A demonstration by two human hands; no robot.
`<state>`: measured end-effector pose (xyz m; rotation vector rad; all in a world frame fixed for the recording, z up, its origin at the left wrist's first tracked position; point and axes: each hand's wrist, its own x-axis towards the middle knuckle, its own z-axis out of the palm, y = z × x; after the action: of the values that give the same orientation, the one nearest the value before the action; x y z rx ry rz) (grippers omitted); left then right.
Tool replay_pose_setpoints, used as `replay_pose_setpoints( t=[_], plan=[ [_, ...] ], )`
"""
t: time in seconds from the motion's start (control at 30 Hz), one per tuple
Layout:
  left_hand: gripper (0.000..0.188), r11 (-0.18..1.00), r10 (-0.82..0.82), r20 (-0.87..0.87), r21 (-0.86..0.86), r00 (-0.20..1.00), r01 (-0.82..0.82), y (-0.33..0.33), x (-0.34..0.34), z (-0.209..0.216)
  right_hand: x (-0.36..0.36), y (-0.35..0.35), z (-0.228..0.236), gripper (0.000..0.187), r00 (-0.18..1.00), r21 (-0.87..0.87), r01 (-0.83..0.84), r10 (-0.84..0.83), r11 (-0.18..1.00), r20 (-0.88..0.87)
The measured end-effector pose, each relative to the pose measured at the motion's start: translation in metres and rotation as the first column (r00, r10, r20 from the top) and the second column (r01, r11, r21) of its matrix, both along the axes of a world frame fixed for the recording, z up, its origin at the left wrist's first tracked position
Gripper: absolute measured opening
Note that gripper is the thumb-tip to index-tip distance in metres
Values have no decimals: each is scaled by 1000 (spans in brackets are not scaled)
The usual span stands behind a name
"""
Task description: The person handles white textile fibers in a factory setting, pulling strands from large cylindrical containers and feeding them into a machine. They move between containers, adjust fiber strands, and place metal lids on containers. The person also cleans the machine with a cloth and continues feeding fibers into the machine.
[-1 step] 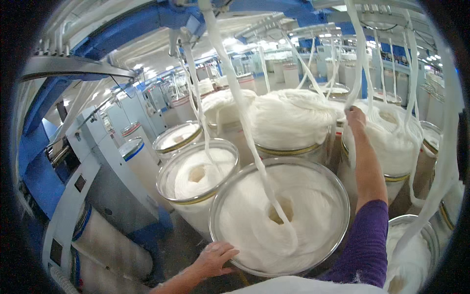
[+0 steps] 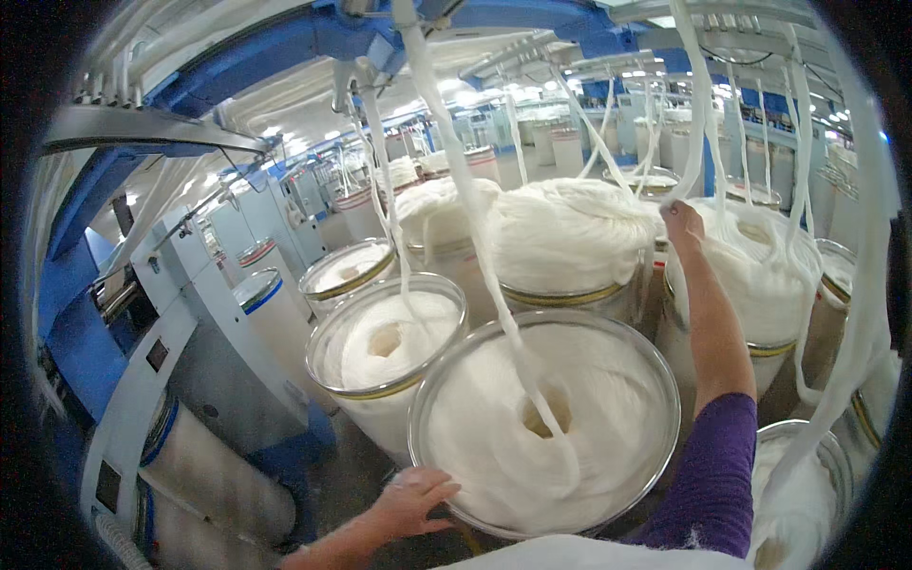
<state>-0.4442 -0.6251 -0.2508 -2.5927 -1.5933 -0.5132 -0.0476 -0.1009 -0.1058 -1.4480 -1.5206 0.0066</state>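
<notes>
**Status: Hanging Sliver Strand (image 2: 700, 114) Grasped**

Right hand (image 2: 683, 224): closed on the strand, beside the heaped right-hand can (image 2: 771, 350). Left hand (image 2: 416, 501): fingers loosely spread, at the rim (image 2: 412, 427) of the front can (image 2: 676, 420). Front strand (image 2: 472, 199): already running overhead. Outstanding: grasped strand not yet released; lower end hidden.

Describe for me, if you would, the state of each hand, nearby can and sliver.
Front can, open, coiled fibre below its rim
Front can's sliver, running upward from the coils
Left can, open, coils below its rim
Middle can, overfilled, fibre heaped above its rim
Right can, overfilled, fibre bulging
Left hand, open, at front can's rim
Right hand, curled, apparently around hanging sliver
</notes>
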Motion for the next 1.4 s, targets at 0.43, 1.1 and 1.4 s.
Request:
replay_pose_setpoints(
  t=[0.43,1.1,1.4],
  plan=[
    [44,555,200,111,806,973,-206,138,-84,395,-153,-144,303,38,799,554,-496,601,669,-9],
    [42,827,-350,349,551,869,111,233,5,611,-199,-94,431,35,37,739,-666,994,101,-102],
    [37,927,-373,510,171,775,334,223,33,633,-219,-100,422,37,2,802,-596,999,43,-52]
  ],
)
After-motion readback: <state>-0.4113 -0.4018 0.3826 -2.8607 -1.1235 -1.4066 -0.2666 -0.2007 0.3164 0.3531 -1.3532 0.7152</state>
